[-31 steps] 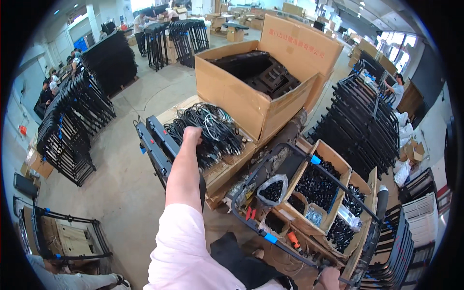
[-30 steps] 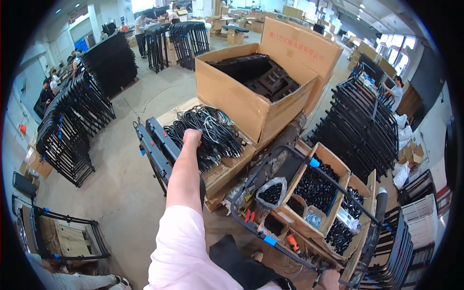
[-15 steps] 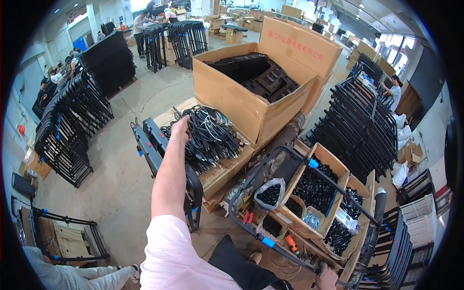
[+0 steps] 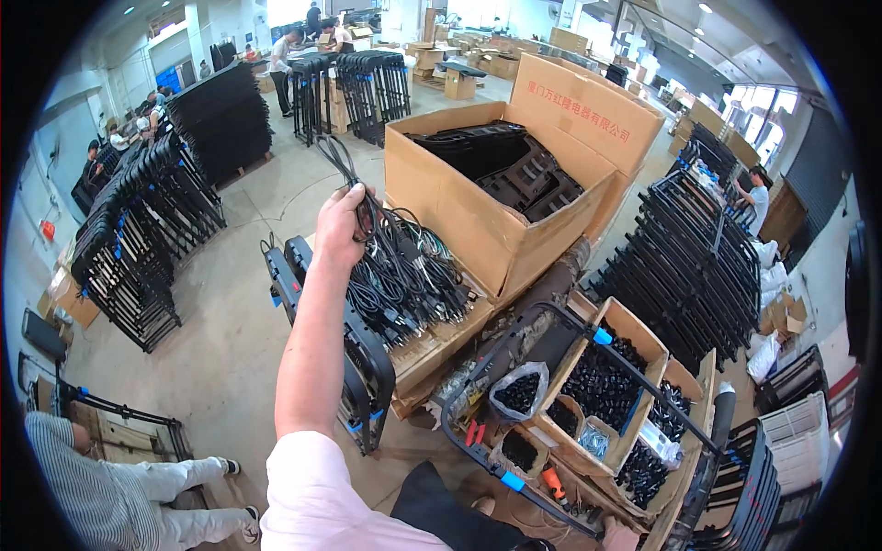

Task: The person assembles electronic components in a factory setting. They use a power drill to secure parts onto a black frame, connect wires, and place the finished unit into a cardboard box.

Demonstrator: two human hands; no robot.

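My left hand (image 4: 340,225) is raised, its fingers closed round a looped black power cable (image 4: 342,161). Below it a tangled heap of black cables (image 4: 404,280) lies on a wooden pallet, and some strands hang from the hand into that heap. Low at the right, partly cut off by the lower edge, my right hand (image 4: 621,534) is closed on the end of a black tubular frame (image 4: 542,494) with blue sleeves. This frame lies across wooden bins (image 4: 663,344) of small black parts.
A large cardboard box (image 4: 450,216) of black plastic parts stands behind the cables. Folded black frames (image 4: 367,367) lean against the pallet. An orange-handled tool (image 4: 554,484) lies beside the bins. Stacked frames (image 4: 684,262) stand right; another person's legs (image 4: 188,496) are at lower left.
My left hand has closed on a cable and lifted it up from the heap. The view has shifted a little, and the person at lower left has come further in. My right hand stays at the frame.
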